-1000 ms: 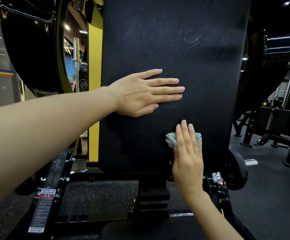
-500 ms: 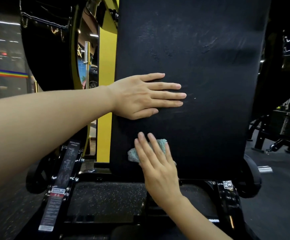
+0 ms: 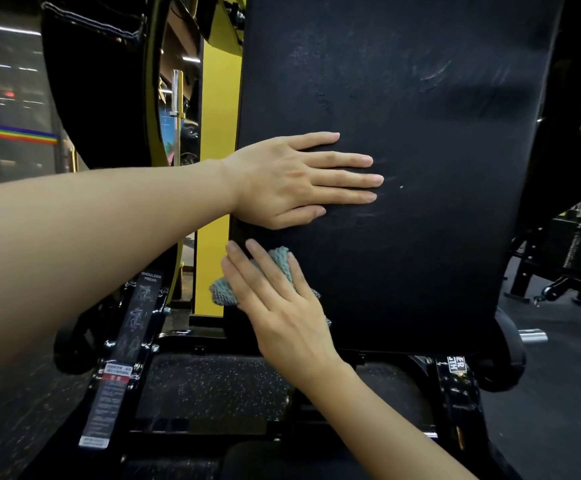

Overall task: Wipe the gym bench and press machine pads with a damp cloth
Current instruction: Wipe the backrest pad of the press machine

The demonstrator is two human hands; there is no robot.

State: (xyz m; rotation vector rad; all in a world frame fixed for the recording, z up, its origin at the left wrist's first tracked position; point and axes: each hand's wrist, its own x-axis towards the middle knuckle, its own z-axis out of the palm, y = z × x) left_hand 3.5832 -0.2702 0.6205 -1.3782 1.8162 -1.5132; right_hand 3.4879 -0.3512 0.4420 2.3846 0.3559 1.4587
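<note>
A tall black back pad (image 3: pixel 420 150) of a shoulder press machine fills the middle of the head view, with faint wipe streaks on its upper part. My left hand (image 3: pixel 296 178) lies flat on the pad at mid height, fingers straight and pointing right. Below it, my right hand (image 3: pixel 282 303) presses a small teal knitted cloth (image 3: pixel 225 292) against the pad's lower left edge with straight fingers. The cloth shows above and to the left of the fingers; the rest is hidden under the palm.
The black machine frame (image 3: pixel 119 386) with an instruction sticker runs down at lower left. A speckled foot plate (image 3: pixel 212 386) lies below the pad. A yellow column (image 3: pixel 218 109) stands behind the pad's left edge. Other gym equipment (image 3: pixel 566 258) stands on the dark floor at right.
My right hand has slid the cloth leftward along the lower pad, from the middle to its left edge. My left hand has stayed flat on the pad.
</note>
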